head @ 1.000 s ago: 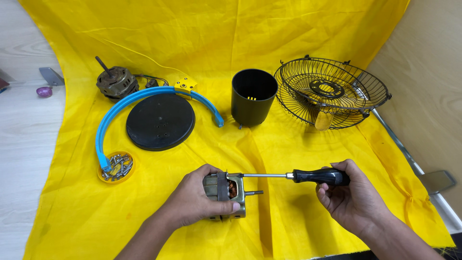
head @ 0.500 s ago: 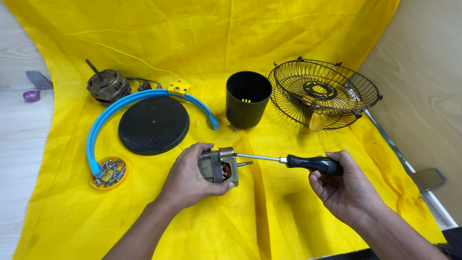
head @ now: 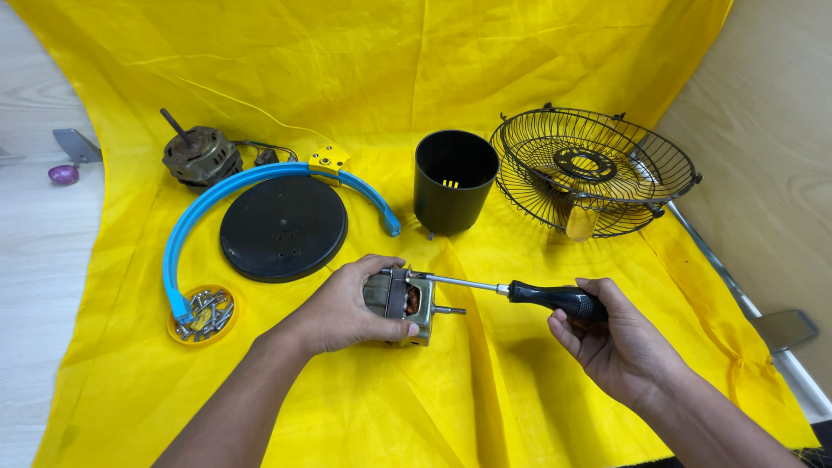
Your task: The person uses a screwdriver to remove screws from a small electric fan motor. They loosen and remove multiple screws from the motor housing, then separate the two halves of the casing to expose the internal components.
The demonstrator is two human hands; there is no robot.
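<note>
yellow cloth (head: 537,69) over pale wooden floor (head: 35,251), perhaps a beige wall (head: 771,95) at right

A single head-worn camera is looking steeply down and forward from above the person's own forearms, which are entering from the bottom edge and reaching up toward the middle of the frame. It is sitting close enough that the hands are filling the lower centre, while the yellow cloth (head: 520,78) is spreading almost edge to edge, with the pale bench (head: 39,251) showing at the left and a tan wall panel (head: 771,113) at the right. No second view is sharing the scene.
</note>
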